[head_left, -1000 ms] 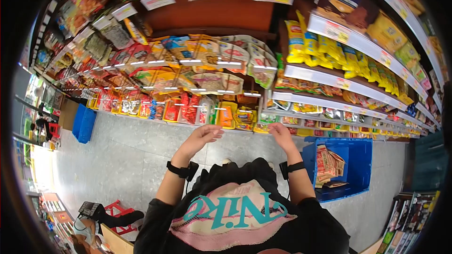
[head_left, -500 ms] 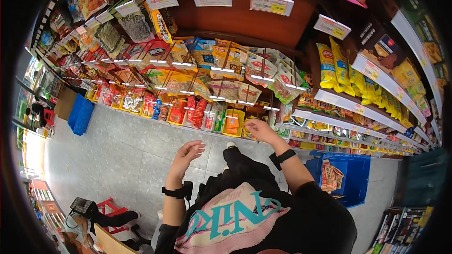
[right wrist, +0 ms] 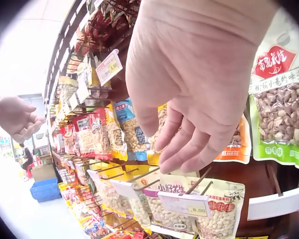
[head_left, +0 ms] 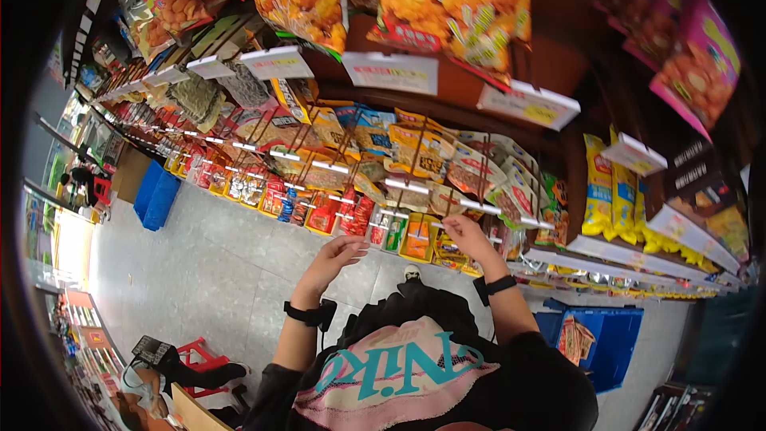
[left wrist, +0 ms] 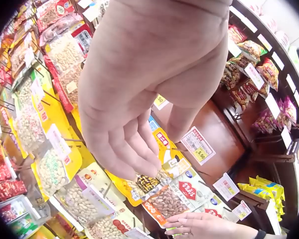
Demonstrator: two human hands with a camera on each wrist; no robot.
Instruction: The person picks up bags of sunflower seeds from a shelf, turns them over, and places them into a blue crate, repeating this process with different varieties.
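Note:
My left hand (head_left: 331,265) hangs in front of the snack rack with relaxed, slightly bent fingers and holds nothing. In the left wrist view, its fingers overlap a yellow bag of nuts (left wrist: 124,186). My right hand (head_left: 472,239), also holding nothing, is out at the hanging peanut bags with loosely bent fingers. The right wrist view puts its fingertips just above a pale bag of small peanuts (right wrist: 169,211) and its price tag (right wrist: 184,203). A white-and-green peanut bag (right wrist: 281,114) hangs to the right of this hand.
Metal hooks and price tags (head_left: 407,186) jut out from the rack. Below sit yellow bins (head_left: 417,239) of small packets. A blue crate (head_left: 618,343) with packets stands on the floor at right, another blue crate (head_left: 155,195) at far left. A person sits at lower left.
The rack and its upper bags loom larger and nearer in the head view, whose angle has shifted. Both hands stay raised and empty; the right one is now against the hanging bags.

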